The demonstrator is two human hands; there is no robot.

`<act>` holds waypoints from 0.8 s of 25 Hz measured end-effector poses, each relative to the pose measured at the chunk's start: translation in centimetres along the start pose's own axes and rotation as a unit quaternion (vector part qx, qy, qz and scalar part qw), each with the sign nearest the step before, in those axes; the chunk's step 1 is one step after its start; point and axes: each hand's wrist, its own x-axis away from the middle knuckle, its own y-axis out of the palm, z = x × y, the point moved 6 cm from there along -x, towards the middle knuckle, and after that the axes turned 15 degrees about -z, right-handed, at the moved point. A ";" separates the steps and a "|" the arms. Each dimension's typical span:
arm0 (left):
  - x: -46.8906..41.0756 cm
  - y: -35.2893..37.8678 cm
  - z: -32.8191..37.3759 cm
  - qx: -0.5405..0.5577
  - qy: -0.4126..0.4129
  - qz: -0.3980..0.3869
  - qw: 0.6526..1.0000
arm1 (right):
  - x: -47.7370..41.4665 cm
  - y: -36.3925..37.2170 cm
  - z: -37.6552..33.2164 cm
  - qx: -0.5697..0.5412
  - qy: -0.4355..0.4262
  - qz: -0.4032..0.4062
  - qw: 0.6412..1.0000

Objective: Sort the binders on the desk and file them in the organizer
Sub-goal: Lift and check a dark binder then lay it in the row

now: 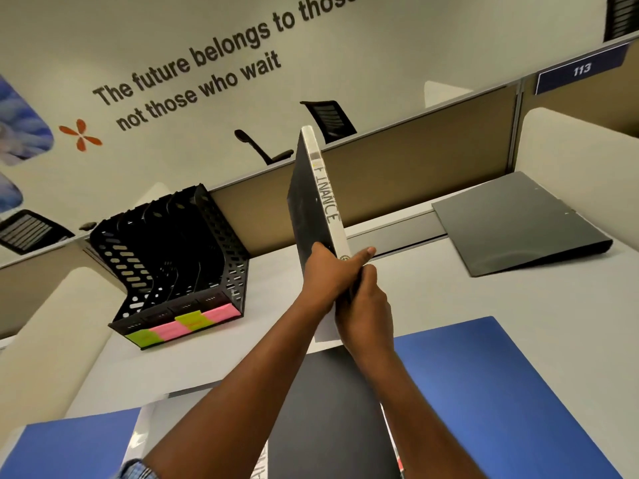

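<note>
Both my hands hold a black binder [306,205] upright above the middle of the desk; its white spine reads FINANCE. My left hand [328,274] grips the lower left cover with the thumb across the spine. My right hand [366,305] grips the lower right side just below. The black mesh organizer [173,250] with several slots stands at the left, with green and pink sticky labels along its front. A dark grey binder [518,223] lies flat at the far right. A black binder [328,409] lies under my arms, between a blue binder [484,392] and another blue binder [69,451].
A brown cubicle partition [415,174] runs along the back of the desk, with white rounded side dividers [570,150] at left and right. Black office chairs show beyond the partition. A blue plate numbered 113 hangs at the upper right.
</note>
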 end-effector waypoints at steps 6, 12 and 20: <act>3.1 -2.5 1.2 -0.003 0.028 0.106 0.994 | 3.5 0.1 -2.8 -0.002 -0.068 -0.003 0.998; 5.5 -6.1 0.2 0.096 0.088 0.152 0.980 | 4.2 1.8 -3.1 -0.071 -0.124 -0.252 0.957; 7.6 -9.3 -9.0 0.372 0.062 0.024 0.926 | 1.3 1.7 4.4 -0.025 0.091 -0.053 0.994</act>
